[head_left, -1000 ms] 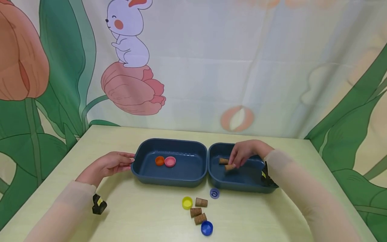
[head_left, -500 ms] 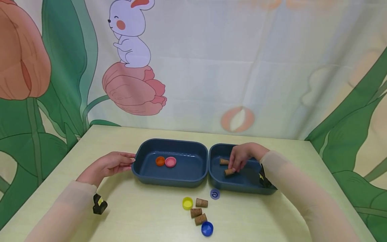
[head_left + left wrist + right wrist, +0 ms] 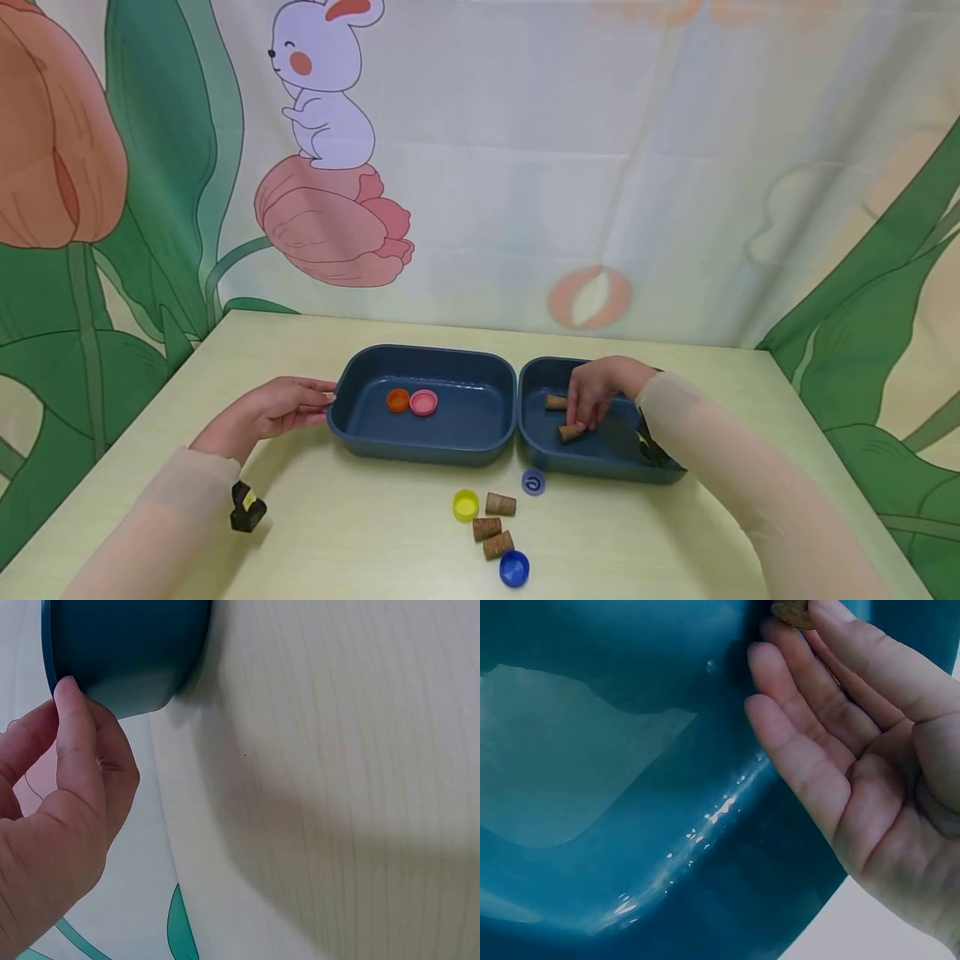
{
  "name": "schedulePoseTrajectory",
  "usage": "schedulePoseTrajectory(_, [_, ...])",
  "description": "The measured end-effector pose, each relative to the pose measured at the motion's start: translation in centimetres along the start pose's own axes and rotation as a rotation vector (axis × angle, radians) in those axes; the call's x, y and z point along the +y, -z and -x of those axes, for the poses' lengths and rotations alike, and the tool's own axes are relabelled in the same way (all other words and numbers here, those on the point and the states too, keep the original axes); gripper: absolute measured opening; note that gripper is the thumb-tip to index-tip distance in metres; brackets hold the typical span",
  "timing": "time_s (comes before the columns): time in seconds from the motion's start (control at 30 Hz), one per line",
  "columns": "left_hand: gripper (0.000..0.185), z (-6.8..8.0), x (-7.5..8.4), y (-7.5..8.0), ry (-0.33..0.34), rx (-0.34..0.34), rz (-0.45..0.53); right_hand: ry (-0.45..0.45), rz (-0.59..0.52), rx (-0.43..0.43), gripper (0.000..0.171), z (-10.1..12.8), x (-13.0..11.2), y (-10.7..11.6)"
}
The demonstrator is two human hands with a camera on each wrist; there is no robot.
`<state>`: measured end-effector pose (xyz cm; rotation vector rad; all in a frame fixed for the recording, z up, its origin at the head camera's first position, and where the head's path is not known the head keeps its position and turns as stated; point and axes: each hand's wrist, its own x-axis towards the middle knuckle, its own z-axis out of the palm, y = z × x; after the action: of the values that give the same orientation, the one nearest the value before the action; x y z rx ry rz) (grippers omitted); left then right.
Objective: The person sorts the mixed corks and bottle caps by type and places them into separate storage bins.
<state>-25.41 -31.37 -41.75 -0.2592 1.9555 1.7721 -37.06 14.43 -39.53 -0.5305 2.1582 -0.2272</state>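
My right hand (image 3: 592,394) reaches into the right blue tray (image 3: 600,467) and pinches a cork (image 3: 568,432) low over its floor. In the right wrist view, only a bit of that cork (image 3: 792,613) shows at the fingertips. Another cork (image 3: 555,402) lies just behind it in the tray. My left hand (image 3: 281,407) holds the left end of the left blue tray (image 3: 423,455), its thumb and fingers at the rim. In the left wrist view, a fingertip of the hand (image 3: 71,780) lies against the tray wall (image 3: 135,664).
An orange cap (image 3: 397,401) and a pink cap (image 3: 423,403) lie in the left tray. Before the trays are a yellow cap (image 3: 466,506), a purple cap (image 3: 533,482), a dark blue cap (image 3: 514,569) and corks (image 3: 501,504). A printed curtain (image 3: 480,167) hangs behind the table.
My right hand has moved its cork slightly toward me and down inside the right tray. The left hand stays at the left tray's end.
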Motion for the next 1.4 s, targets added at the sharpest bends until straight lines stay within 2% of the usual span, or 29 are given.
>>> schedulePoseTrajectory(0.47, [0.057, 0.0, 0.0, 0.0, 0.000, 0.005, 0.002, -0.012, 0.053, -0.016, 0.019, -0.2, -0.3, 0.1])
schedulePoseTrajectory(0.77, [0.058, 0.0, -0.1, 0.0, -0.003, -0.003, -0.010, 0.006, 0.042, 0.001, 0.026, 1.0, -0.4, 0.4])
schedulePoseTrajectory(0.97, [0.058, 0.0, -0.1, 0.0, -0.007, -0.010, -0.009, 0.101, 0.098, 0.131, 0.029, 3.4, -0.5, 1.2])
schedulePoseTrajectory(1.17, [0.058, 0.1, 0.0, 0.1, -0.015, -0.019, -0.013, 0.257, 0.095, 0.314, 0.033, 6.5, -0.5, 1.7])
schedulePoseTrajectory(1.27, [0.058, 0.1, 0.0, 0.1, -0.017, -0.020, -0.015, 0.323, 0.079, 0.413, 0.031, 8.2, -0.7, 1.2])
schedulePoseTrajectory(1.4, [0.058, 0.0, -0.1, 0.1, -0.022, -0.019, -0.027, 0.384, 0.030, 0.523, 0.026, 10.1, -1.5, -0.7])
